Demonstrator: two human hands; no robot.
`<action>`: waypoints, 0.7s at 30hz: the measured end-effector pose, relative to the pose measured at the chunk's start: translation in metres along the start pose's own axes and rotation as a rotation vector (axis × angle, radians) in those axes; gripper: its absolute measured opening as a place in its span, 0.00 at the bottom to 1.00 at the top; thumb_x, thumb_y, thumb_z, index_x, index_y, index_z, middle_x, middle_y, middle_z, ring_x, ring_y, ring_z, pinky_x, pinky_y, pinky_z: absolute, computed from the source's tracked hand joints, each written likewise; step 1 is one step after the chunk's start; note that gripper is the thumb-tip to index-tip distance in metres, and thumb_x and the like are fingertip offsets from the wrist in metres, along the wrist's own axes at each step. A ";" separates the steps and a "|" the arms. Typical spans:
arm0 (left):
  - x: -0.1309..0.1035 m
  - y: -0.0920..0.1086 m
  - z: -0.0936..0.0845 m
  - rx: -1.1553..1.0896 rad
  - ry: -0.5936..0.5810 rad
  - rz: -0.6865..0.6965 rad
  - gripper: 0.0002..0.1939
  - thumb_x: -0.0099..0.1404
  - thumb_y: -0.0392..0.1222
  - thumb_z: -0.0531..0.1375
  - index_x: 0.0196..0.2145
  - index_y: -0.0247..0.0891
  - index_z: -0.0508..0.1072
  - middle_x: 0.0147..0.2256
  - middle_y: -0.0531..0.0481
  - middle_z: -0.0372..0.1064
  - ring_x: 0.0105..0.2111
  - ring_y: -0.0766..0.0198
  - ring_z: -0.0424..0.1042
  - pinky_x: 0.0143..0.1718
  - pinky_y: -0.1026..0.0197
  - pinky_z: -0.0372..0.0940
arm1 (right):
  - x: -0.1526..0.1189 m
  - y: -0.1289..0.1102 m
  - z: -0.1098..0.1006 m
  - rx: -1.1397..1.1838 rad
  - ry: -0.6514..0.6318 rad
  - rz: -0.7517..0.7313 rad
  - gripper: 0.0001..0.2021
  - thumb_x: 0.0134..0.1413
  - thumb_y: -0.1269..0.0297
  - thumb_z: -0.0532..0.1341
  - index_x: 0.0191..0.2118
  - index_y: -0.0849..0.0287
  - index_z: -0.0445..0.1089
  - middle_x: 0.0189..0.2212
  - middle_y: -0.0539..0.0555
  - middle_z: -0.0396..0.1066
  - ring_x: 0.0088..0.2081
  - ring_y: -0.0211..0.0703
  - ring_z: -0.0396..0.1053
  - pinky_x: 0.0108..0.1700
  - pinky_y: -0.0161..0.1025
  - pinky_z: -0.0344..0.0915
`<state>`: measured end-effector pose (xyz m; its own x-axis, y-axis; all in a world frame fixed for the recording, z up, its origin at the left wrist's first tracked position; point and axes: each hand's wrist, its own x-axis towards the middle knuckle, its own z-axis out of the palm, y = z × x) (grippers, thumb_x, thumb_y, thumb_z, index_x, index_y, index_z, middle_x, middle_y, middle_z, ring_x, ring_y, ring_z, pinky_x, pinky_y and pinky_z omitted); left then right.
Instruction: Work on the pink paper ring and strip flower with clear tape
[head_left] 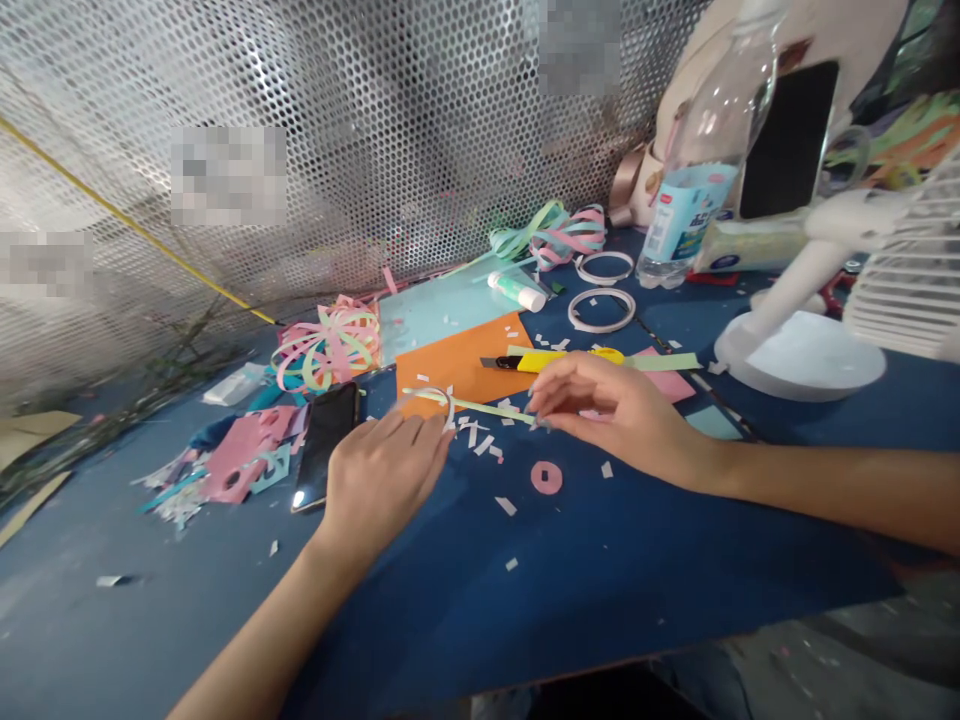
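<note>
The blue bench (465, 610) carries an orange sheet (450, 362), a phone (327, 440), two tape rolls (602, 328), a bottle (686, 215), a fan (802, 365), a pink disc (555, 482) and scattered white scraps (506, 507).

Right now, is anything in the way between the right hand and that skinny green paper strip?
Nothing visible: the right hand pinches one end of the skinny green paper strip. The yellow utility knife lies beyond, not between them.

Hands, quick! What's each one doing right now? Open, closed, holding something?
Left hand: curled and partly blurry; can't tell if it's holding anything.
Right hand: closed, pinching one end of a pale green paper strip.
</note>
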<state>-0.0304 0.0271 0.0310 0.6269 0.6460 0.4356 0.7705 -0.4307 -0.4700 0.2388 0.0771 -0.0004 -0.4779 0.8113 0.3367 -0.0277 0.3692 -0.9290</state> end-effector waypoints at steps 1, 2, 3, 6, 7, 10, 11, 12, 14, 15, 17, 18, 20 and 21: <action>-0.001 0.000 0.000 0.012 -0.035 -0.008 0.14 0.71 0.45 0.58 0.28 0.37 0.74 0.21 0.50 0.67 0.22 0.61 0.68 0.23 0.58 0.53 | 0.000 0.000 0.000 0.000 -0.003 0.004 0.11 0.57 0.72 0.66 0.45 0.58 0.69 0.40 0.53 0.76 0.41 0.39 0.77 0.45 0.36 0.76; -0.001 0.000 -0.001 0.013 -0.059 -0.024 0.16 0.71 0.48 0.58 0.29 0.37 0.74 0.22 0.50 0.68 0.21 0.61 0.68 0.22 0.58 0.53 | -0.001 0.000 0.000 -0.003 -0.006 0.008 0.11 0.57 0.72 0.66 0.45 0.58 0.69 0.40 0.53 0.76 0.41 0.39 0.77 0.45 0.36 0.76; -0.001 0.002 -0.002 0.004 -0.074 -0.041 0.17 0.71 0.50 0.58 0.31 0.36 0.75 0.24 0.49 0.70 0.21 0.62 0.68 0.22 0.58 0.53 | -0.002 0.000 0.000 -0.008 -0.010 0.013 0.11 0.57 0.72 0.66 0.45 0.58 0.69 0.40 0.53 0.76 0.41 0.40 0.78 0.45 0.37 0.76; 0.003 0.010 -0.005 -0.094 -0.097 -0.084 0.11 0.72 0.46 0.58 0.42 0.36 0.76 0.34 0.47 0.76 0.24 0.63 0.72 0.22 0.60 0.56 | -0.004 0.000 0.002 -0.011 -0.043 0.010 0.10 0.58 0.71 0.65 0.45 0.57 0.69 0.40 0.53 0.76 0.41 0.40 0.78 0.45 0.38 0.76; 0.006 0.013 -0.007 -0.176 -0.094 -0.098 0.10 0.72 0.43 0.58 0.44 0.37 0.75 0.37 0.47 0.76 0.27 0.64 0.74 0.24 0.62 0.58 | -0.005 0.000 0.002 -0.006 -0.061 0.006 0.10 0.59 0.72 0.64 0.45 0.57 0.69 0.40 0.53 0.76 0.42 0.40 0.78 0.45 0.37 0.77; 0.013 0.025 -0.011 -0.563 -0.080 -0.190 0.07 0.70 0.41 0.60 0.45 0.39 0.74 0.40 0.49 0.76 0.34 0.65 0.75 0.29 0.65 0.64 | -0.007 -0.002 0.003 0.004 -0.095 0.001 0.10 0.59 0.73 0.62 0.46 0.56 0.68 0.41 0.53 0.76 0.42 0.40 0.78 0.45 0.37 0.77; 0.015 0.029 -0.011 -0.694 -0.078 -0.235 0.07 0.69 0.42 0.62 0.44 0.40 0.75 0.40 0.50 0.76 0.33 0.66 0.75 0.29 0.65 0.65 | -0.007 -0.003 0.004 0.005 -0.101 0.003 0.10 0.59 0.73 0.62 0.46 0.56 0.68 0.41 0.53 0.76 0.42 0.40 0.78 0.45 0.37 0.77; 0.017 0.033 -0.012 -0.799 -0.079 -0.279 0.07 0.68 0.42 0.63 0.43 0.41 0.75 0.39 0.51 0.76 0.33 0.67 0.74 0.29 0.66 0.66 | -0.007 -0.003 0.004 0.006 -0.106 0.005 0.10 0.59 0.73 0.62 0.46 0.56 0.67 0.41 0.53 0.76 0.43 0.40 0.78 0.45 0.38 0.77; 0.019 0.039 -0.012 -0.911 -0.084 -0.341 0.06 0.66 0.41 0.65 0.42 0.41 0.76 0.38 0.52 0.77 0.31 0.68 0.73 0.29 0.66 0.65 | -0.008 -0.005 0.004 0.016 -0.121 0.015 0.11 0.59 0.73 0.61 0.47 0.56 0.67 0.41 0.53 0.76 0.43 0.41 0.78 0.46 0.38 0.77; 0.019 0.042 -0.012 -0.929 -0.082 -0.359 0.05 0.65 0.40 0.66 0.40 0.41 0.76 0.37 0.52 0.77 0.30 0.68 0.73 0.28 0.66 0.65 | -0.009 -0.005 0.005 0.024 -0.131 0.021 0.12 0.59 0.73 0.61 0.47 0.56 0.66 0.41 0.53 0.75 0.44 0.41 0.78 0.46 0.39 0.77; 0.019 0.045 -0.011 -0.936 -0.079 -0.383 0.03 0.65 0.39 0.66 0.38 0.42 0.77 0.35 0.53 0.77 0.30 0.68 0.73 0.28 0.66 0.65 | -0.010 -0.005 0.005 0.038 -0.146 0.029 0.12 0.59 0.75 0.60 0.48 0.56 0.66 0.42 0.54 0.75 0.44 0.40 0.78 0.47 0.38 0.77; 0.020 0.045 -0.011 -0.938 -0.079 -0.392 0.02 0.65 0.39 0.66 0.37 0.42 0.77 0.35 0.54 0.77 0.30 0.68 0.73 0.28 0.66 0.64 | -0.010 -0.004 0.005 0.043 -0.151 0.028 0.13 0.59 0.75 0.59 0.48 0.56 0.66 0.42 0.54 0.75 0.44 0.40 0.78 0.47 0.38 0.77; 0.021 0.046 -0.011 -0.947 -0.088 -0.398 0.02 0.65 0.37 0.65 0.36 0.42 0.77 0.35 0.54 0.77 0.31 0.68 0.74 0.29 0.66 0.64 | -0.012 -0.004 0.006 0.048 -0.157 0.017 0.13 0.59 0.76 0.59 0.48 0.57 0.66 0.43 0.54 0.75 0.45 0.39 0.78 0.47 0.37 0.76; 0.021 0.047 -0.011 -0.953 -0.094 -0.396 0.02 0.65 0.37 0.65 0.35 0.42 0.77 0.35 0.54 0.77 0.32 0.68 0.74 0.30 0.66 0.65 | -0.012 -0.004 0.006 0.049 -0.160 0.011 0.13 0.59 0.76 0.59 0.49 0.57 0.65 0.42 0.54 0.75 0.45 0.39 0.78 0.46 0.37 0.76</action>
<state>0.0204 0.0139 0.0267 0.3282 0.8792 0.3453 0.7174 -0.4698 0.5144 0.2392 0.0634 -0.0019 -0.6123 0.7311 0.3010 -0.0623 0.3349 -0.9402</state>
